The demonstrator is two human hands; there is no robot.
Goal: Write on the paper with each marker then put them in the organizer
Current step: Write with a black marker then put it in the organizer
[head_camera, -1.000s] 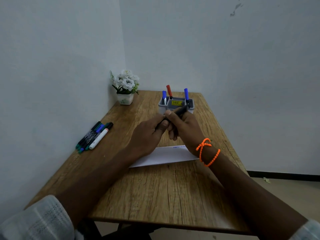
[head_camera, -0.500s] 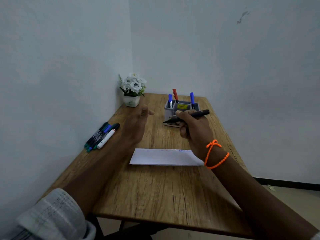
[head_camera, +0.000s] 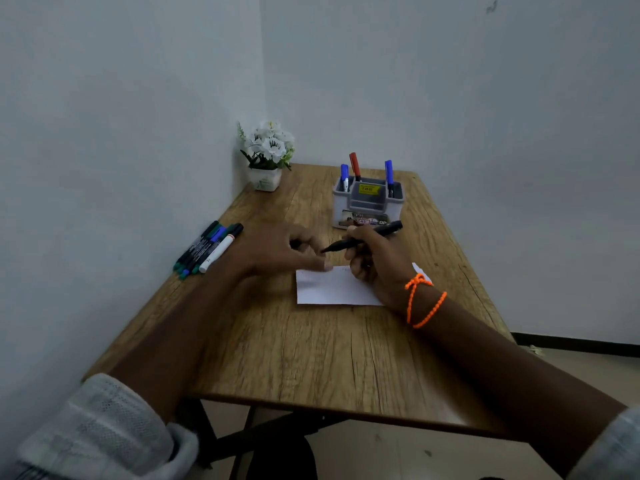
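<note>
My right hand [head_camera: 379,263] grips an uncapped black marker [head_camera: 362,238], tip pointing left, just above the far edge of the white paper [head_camera: 330,289]. My left hand [head_camera: 277,251] rests at the paper's far left corner with a fingertip on it; its curled fingers hold a small dark thing that looks like the marker cap [head_camera: 295,243]. The grey organizer [head_camera: 367,204] stands behind my hands with two blue markers and one red marker upright in it. Several capped markers [head_camera: 207,249] lie in a row at the table's left edge.
A white pot of white flowers [head_camera: 266,157] stands in the far left corner of the wooden table [head_camera: 311,355]. Walls close off the left and far sides. An orange bead band circles my right wrist.
The hands pulled apart from the marker, then both came down toward me. The right hand now holds the marker over the paper and the left hand has dropped to the paper's corner.
</note>
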